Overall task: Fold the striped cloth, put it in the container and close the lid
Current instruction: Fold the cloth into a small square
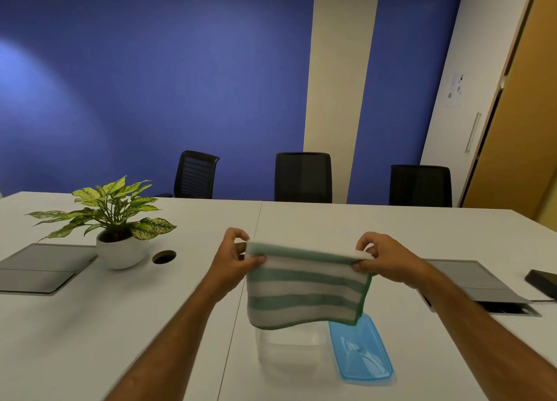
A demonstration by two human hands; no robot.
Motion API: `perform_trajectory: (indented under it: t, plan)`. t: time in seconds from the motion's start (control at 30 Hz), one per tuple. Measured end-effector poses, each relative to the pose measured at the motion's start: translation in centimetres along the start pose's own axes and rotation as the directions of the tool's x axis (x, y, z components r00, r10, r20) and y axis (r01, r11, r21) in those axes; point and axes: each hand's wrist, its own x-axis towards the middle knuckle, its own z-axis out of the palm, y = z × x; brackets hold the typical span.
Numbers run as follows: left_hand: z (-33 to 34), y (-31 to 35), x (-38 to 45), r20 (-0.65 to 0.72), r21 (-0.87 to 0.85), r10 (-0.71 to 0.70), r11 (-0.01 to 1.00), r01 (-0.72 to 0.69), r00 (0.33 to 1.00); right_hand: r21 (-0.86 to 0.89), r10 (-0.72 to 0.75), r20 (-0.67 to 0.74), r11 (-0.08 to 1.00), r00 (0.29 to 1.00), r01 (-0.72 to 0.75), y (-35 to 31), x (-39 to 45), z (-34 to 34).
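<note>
The striped cloth (304,292), green and white, hangs folded in the air above the table. My left hand (233,257) pinches its upper left corner and my right hand (381,257) pinches its upper right corner. Directly below the cloth stands a clear plastic container (289,351), open at the top, its far rim hidden by the cloth's lower edge. A blue lid (360,351) lies flat on the table right beside the container, on its right.
A potted plant (116,226) in a white bowl stands at the left on the white table (120,325), next to a round cable hole (164,256). Grey flaps (42,266) sit at left and right (476,280). A dark device (542,281) lies far right. Three black chairs stand behind.
</note>
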Motion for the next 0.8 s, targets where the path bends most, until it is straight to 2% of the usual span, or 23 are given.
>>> perform_trajectory:
  t: [0.03,0.1,0.23,0.3,0.37,0.53,0.67,0.8]
  plan:
    - [0.0,0.0,-0.1,-0.044,-0.068,-0.035,0.997,0.032,0.998,0.154,0.019,-0.019,0.988,1.0,-0.016,0.0,-0.2,0.0]
    - [0.0,0.1,-0.1,-0.119,-0.17,-0.056,0.985,0.035,0.991,0.438,0.042,-0.044,0.899,0.998,-0.018,0.0,-0.6,-0.1]
    - [0.1,0.3,-0.1,-0.131,-0.249,-0.067,0.968,0.033,0.989,0.661,0.058,-0.137,0.749,0.989,0.047,-0.2,-0.8,0.4]
    - [0.5,0.7,-0.1,-0.139,-0.196,-0.057,0.98,0.029,0.989,0.669,0.079,-0.191,0.74,0.978,0.071,-0.5,-0.7,0.7]
    - [0.8,1.0,-0.1,-0.138,-0.134,-0.036,0.991,0.017,0.99,0.626,0.087,-0.224,0.776,0.971,0.075,-0.7,-0.6,0.9]
    - [0.7,0.8,-0.7,0.064,-0.011,-0.029,0.999,0.03,0.997,0.595,-0.043,-0.118,0.796,0.992,0.105,-0.2,-0.7,1.4]
    - [0.5,0.6,-0.6,0.007,-0.035,-0.064,0.997,0.064,0.998,0.55,0.014,-0.169,0.831,0.986,0.082,0.3,-0.1,1.7]
    - [0.3,0.3,-0.9,0.092,-0.027,-0.114,0.993,0.116,0.989,0.577,-0.004,-0.114,0.814,0.994,0.069,1.0,-0.2,1.9]
